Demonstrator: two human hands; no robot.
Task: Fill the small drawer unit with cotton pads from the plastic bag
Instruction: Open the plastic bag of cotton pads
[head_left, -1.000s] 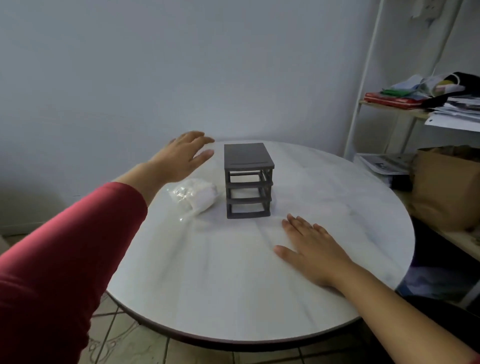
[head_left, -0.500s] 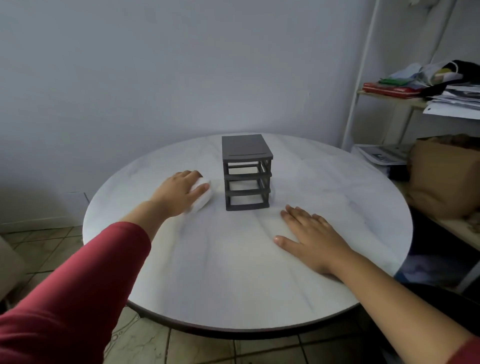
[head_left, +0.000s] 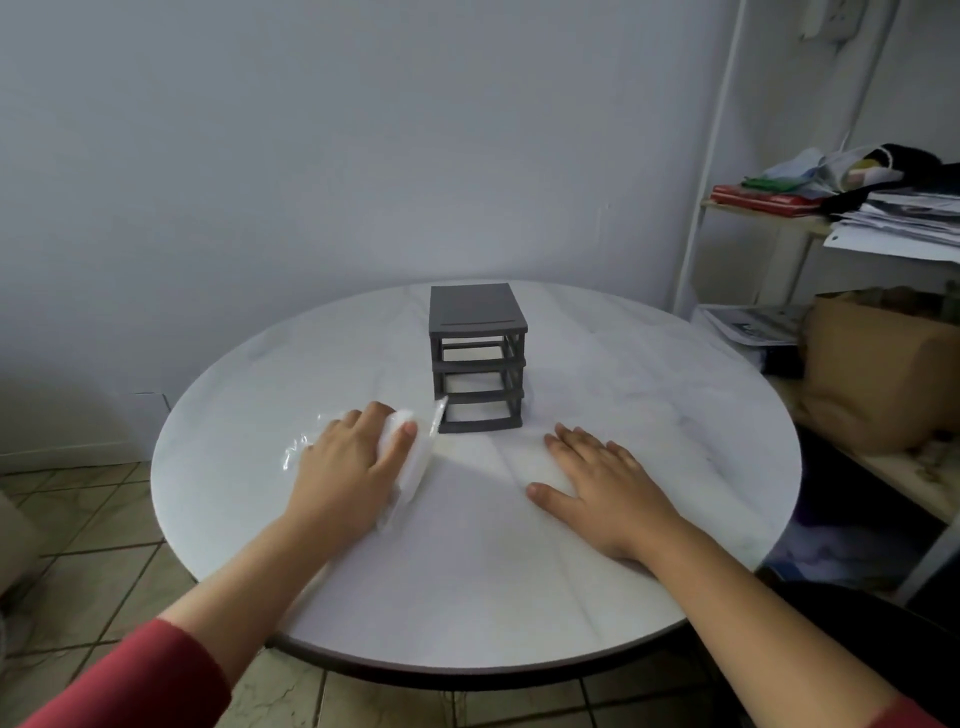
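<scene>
My sleeve (head_left: 130, 680) is red. Drawer unit (head_left: 477, 358) dark grey, all over. Bag (head_left: 410, 457) under my left hand (head_left: 353, 467) is clear plastic, white pads showing through. Table (head_left: 467, 571) white with faint grey marble veins, dark rim. Wall (head_left: 311, 156) pale bluish grey. Floor tiles (head_left: 78, 545) beige with dark grout. Paper bag (head_left: 878, 364) brown. Shelf (head_left: 769, 208) has a red folder (head_left: 763, 200), green bit, white papers.

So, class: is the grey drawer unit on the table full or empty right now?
Empty. The drawer unit shows three open slots, and you can see straight through each to the white table behind. No pads inside.
</scene>
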